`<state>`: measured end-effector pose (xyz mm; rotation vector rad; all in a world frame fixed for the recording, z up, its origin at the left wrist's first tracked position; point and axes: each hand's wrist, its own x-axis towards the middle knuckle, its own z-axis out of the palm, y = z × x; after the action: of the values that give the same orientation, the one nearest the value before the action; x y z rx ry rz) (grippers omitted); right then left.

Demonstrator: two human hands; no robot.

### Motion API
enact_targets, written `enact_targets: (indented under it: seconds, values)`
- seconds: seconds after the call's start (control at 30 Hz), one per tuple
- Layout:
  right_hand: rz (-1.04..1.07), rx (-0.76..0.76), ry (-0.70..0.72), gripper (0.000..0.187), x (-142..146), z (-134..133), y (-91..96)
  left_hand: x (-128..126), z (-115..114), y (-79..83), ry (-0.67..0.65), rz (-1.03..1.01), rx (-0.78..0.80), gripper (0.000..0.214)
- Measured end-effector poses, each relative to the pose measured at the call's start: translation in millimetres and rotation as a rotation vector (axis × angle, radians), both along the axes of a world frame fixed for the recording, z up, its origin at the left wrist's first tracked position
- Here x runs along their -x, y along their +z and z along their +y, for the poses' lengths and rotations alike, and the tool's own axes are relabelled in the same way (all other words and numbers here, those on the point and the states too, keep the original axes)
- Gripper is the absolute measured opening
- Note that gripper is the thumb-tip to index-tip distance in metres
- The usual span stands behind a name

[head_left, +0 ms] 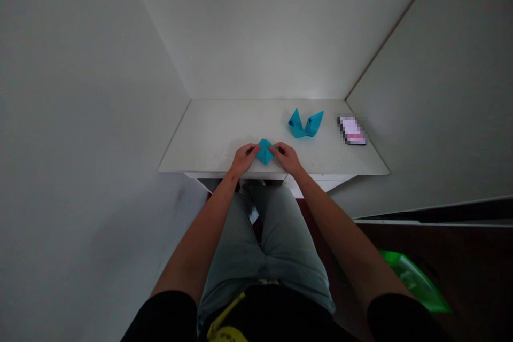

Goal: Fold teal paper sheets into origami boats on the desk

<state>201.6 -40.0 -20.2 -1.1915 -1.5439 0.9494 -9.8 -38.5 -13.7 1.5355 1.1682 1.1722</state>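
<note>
Now two bare hands hold a small blue paper (265, 156) over the front part of a white desk (208, 133), close to the middle. The left hand (243, 159) pinches the paper's left side, and the right hand (287, 158) pinches its right side. Both hands are nearly closed, with just the thin paper between thumb and fingers. The paper is folded into a diamond, with a line down its middle. I can't tell if its bottom touches the desk. Farther back and to the right, a bigger blue paper shape (305, 127) sits on the desk, with two pointy ends sticking up and a dip between them. Past that, near the desk's right edge, lies a phone-like thing (352, 131), all blurry squares of white, pink and black. Pale walls (260, 26) stand around the desk. The person wears light blue jeans (284, 230) and a black top (276, 312). Down on the right is something shiny and green (417, 280).
</note>
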Motion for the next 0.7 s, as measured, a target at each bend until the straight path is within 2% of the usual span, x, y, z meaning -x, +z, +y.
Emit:
enact_targets:
  seconds: [0.1, 0.2, 0.4, 0.57, 0.7]
  values:
    - [0.054, -0.002, -0.029, 0.051, -1.3, 0.7, 2.9, -0.3, 1.0, 1.1, 0.036, -0.072, 0.02, 0.039]
    - [0.1, 0.012, -0.085, 0.052, -3.1, 2.4, 4.2, 0.7, 2.9, 0.3, 0.126, -0.13, 0.032, 0.038]
    - [0.234, -0.001, -0.211, 0.056, -5.9, 8.5, -0.5, 3.9, 10.3, -8.1, 0.261, -0.344, 0.098, 0.042]
    - [0.293, 0.02, -0.183, 0.054, -6.2, 10.8, -3.6, 3.2, 11.8, -11.5, 0.257, -0.344, 0.099, 0.047]
    - [0.294, 0.023, -0.189, 0.055, -5.2, 10.6, -3.1, 2.6, 3.5, -1.7, 0.18, -0.312, 0.056, 0.05]
